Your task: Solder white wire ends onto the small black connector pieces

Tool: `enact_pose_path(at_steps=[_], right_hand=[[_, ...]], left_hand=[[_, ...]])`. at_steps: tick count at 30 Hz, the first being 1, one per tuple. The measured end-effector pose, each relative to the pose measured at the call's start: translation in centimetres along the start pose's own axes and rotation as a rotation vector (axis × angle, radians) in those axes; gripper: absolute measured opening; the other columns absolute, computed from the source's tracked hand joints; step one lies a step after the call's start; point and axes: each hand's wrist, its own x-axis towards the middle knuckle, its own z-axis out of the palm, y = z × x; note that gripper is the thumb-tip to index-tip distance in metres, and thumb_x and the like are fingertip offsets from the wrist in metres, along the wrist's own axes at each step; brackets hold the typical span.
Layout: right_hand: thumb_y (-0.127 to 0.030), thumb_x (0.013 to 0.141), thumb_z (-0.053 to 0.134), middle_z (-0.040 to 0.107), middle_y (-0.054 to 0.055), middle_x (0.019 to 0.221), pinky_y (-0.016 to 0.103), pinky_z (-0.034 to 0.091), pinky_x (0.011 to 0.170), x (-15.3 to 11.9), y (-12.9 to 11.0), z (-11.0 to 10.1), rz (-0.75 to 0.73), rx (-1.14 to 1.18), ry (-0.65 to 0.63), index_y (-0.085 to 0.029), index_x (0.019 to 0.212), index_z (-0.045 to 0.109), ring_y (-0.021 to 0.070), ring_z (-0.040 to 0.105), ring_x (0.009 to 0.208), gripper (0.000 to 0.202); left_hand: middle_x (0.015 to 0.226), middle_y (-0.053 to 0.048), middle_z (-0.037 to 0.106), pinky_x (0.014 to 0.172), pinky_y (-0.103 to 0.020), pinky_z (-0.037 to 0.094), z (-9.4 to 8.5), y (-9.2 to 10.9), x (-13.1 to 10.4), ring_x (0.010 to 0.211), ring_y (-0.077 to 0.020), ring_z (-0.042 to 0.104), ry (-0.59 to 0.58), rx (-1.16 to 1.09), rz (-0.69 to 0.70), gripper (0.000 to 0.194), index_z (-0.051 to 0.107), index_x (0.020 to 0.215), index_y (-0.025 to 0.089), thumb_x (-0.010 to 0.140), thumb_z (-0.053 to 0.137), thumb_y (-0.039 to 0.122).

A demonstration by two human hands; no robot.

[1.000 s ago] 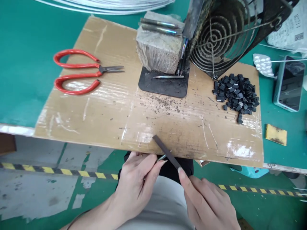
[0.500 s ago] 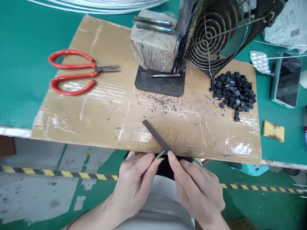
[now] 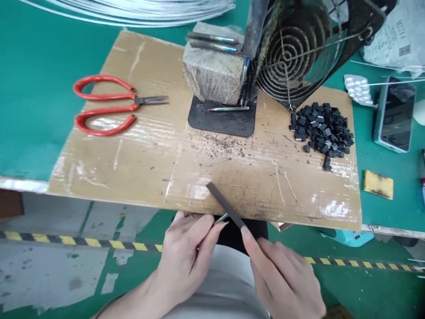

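Observation:
My left hand [image 3: 189, 248] is closed around a slim silvery soldering iron tip [image 3: 220, 219], whose end pokes out between thumb and forefinger at the table's front edge. In my right hand [image 3: 282, 272] is a flat dark file [image 3: 226, 204], its forefinger stretched along the blade. The file slants up and left over the cardboard, crossing the end of the soldering iron tip. Another pointed metal tip [image 3: 229, 108] lies on a black plate [image 3: 221, 125]; several more rest on a wrapped block [image 3: 212, 73] and stand beside it.
Red-handled scissors [image 3: 106, 106] lie at left on the cardboard sheet [image 3: 146, 164]. A pile of small black parts [image 3: 323, 130] sits at right, below a wire-guarded fan [image 3: 285, 62]. Beyond are a phone [image 3: 395, 115] and a yellow sponge [image 3: 378, 184]. Coiled white wire [image 3: 149, 13] lies behind.
My right hand has drawn the file down and to the right across the soldering iron tip. My left hand stays nearly in place. The view has shifted slightly.

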Motion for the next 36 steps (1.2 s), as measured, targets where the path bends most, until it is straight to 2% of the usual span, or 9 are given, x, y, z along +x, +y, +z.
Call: enact_pose_path(at_steps=[3,7,13,20,25,30,33,36], right_hand=[[-0.008,0.105,0.055,0.078,0.001,0.075,0.029,0.050,0.066,-0.3,0.0,-0.2,-0.007,-0.026,0.008,-0.012,0.106,0.078,0.0112,0.063,0.059,0.023],[-0.007,0.105,0.054,0.080,0.002,0.080,0.028,0.050,0.067,0.5,0.0,0.4,-0.010,0.021,0.031,-0.011,0.113,0.077,0.0109,0.066,0.063,0.025],[-0.007,0.104,0.052,0.079,0.000,0.077,0.028,0.049,0.064,0.0,-0.1,-0.5,-0.021,-0.006,-0.045,-0.012,0.108,0.078,0.0100,0.064,0.057,0.027],[-0.005,0.104,0.052,0.080,0.000,0.080,0.027,0.050,0.065,0.7,-0.1,0.4,-0.001,0.027,0.035,-0.012,0.113,0.078,0.0098,0.067,0.061,0.028],[-0.007,0.103,0.056,0.079,0.001,0.076,0.028,0.051,0.065,-0.1,0.1,-0.2,-0.030,-0.009,-0.033,-0.012,0.109,0.078,0.0106,0.065,0.059,0.024],[-0.006,0.102,0.053,0.079,0.001,0.081,0.028,0.051,0.065,0.9,-0.1,0.7,-0.017,0.021,0.039,-0.012,0.115,0.078,0.0101,0.066,0.062,0.029],[-0.007,0.105,0.049,0.078,0.000,0.077,0.027,0.050,0.066,0.5,-0.1,0.0,-0.014,0.004,-0.005,-0.013,0.110,0.079,0.0098,0.065,0.060,0.031],[-0.007,0.103,0.054,0.078,0.000,0.075,0.028,0.050,0.064,0.1,-0.1,-0.5,-0.022,-0.013,-0.024,-0.014,0.107,0.079,0.0099,0.064,0.058,0.026]], left_hand=[[0.057,0.009,0.035,0.059,-0.028,0.030,0.2,-0.2,-0.1,0.049,-0.0111,0.034,0.015,0.029,0.041,0.037,0.034,0.070,0.022,0.093,0.053,0.001],[0.059,0.009,0.033,0.060,-0.029,0.028,0.3,-0.4,-0.3,0.051,-0.0120,0.032,0.033,0.084,0.088,0.037,0.034,0.072,0.022,0.093,0.054,-0.001],[0.060,0.009,0.032,0.061,-0.030,0.028,0.4,-0.4,-0.3,0.051,-0.0126,0.030,0.011,0.058,0.070,0.038,0.032,0.073,0.022,0.094,0.053,-0.002],[0.060,0.008,0.034,0.061,-0.029,0.029,0.4,-0.5,-0.3,0.051,-0.0125,0.034,0.016,0.061,0.062,0.037,0.034,0.072,0.022,0.093,0.053,-0.001],[0.056,0.009,0.037,0.059,-0.031,0.029,0.4,-0.4,-0.2,0.048,-0.0125,0.032,0.023,0.048,0.063,0.038,0.034,0.070,0.023,0.092,0.053,-0.001],[0.056,0.009,0.038,0.060,-0.029,0.030,0.3,-0.3,-0.2,0.049,-0.0124,0.035,0.032,0.074,0.077,0.037,0.036,0.071,0.023,0.093,0.054,-0.001],[0.056,0.009,0.037,0.060,-0.030,0.029,0.2,-0.4,-0.2,0.049,-0.0122,0.033,0.024,0.067,0.069,0.038,0.035,0.071,0.022,0.093,0.055,0.000],[0.055,0.009,0.036,0.059,-0.031,0.026,0.2,-0.4,-0.1,0.047,-0.0125,0.031,0.028,0.077,0.079,0.039,0.033,0.070,0.023,0.094,0.055,0.002]])
